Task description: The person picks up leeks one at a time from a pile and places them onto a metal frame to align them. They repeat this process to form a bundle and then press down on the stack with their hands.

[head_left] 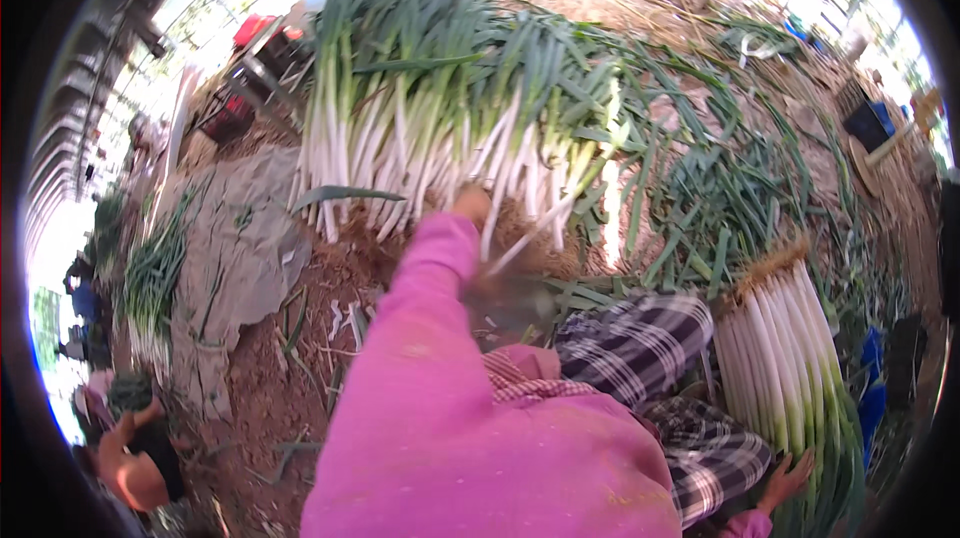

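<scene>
— What is shown at the big pile?

— A left hand (472,204), at the end of a pink sleeve (430,338), is stretched to the white stalks of the heaped green onions (440,108) at the far centre of the scene. The stalks are touched at their near ends; whether the fingers are closed around any of them cannot be told, since the hand is blurred and mostly hidden by the sleeve.

— And the right hand (787,481)?

— It is seen at the near right, fingers spread and laid flat against a trimmed bundle of onions (780,348) — nothing is gripped. The bundle lies beside a plaid-covered leg (640,348), roots pointing far.

— What else is in view?

— Bare earth, a grey sheet (235,248) to the left, loose leaves (720,188) scattered to the right, and another person (130,458) crouched at the near left edge.

— What could go wrong here?

— If stalks are pulled from the heap's near edge, those leaning above may well slide onto the soil; thin stalks could be snapped by a hasty tug. The bundle, steadied only by an open palm, might roll apart.
</scene>
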A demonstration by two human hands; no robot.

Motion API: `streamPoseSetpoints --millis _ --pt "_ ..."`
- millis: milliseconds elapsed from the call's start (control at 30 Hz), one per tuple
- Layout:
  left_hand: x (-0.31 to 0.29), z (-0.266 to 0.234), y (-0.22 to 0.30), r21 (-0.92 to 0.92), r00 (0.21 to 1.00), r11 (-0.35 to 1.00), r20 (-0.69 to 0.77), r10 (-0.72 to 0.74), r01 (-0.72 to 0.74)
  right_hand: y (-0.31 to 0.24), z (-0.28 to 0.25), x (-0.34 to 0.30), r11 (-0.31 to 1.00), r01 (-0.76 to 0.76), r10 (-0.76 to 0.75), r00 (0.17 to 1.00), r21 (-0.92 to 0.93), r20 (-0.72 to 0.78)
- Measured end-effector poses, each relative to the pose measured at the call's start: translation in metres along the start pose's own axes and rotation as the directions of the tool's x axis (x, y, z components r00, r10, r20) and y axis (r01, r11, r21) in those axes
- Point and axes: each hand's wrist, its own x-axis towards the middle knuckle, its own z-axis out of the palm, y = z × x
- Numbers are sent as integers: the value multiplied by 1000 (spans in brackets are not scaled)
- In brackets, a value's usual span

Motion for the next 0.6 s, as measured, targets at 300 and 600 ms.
streamPoseSetpoints --millis 300,600 --pt "-18 157 -68 -548 831 742 -144 -538 385 -105 -155 -26 975 126 -93 979 181 -180" --pt "-34 119 -70 -722 979 672 35 -201 164 -46 -120 -79 989 -110 92 980 -95 -179"
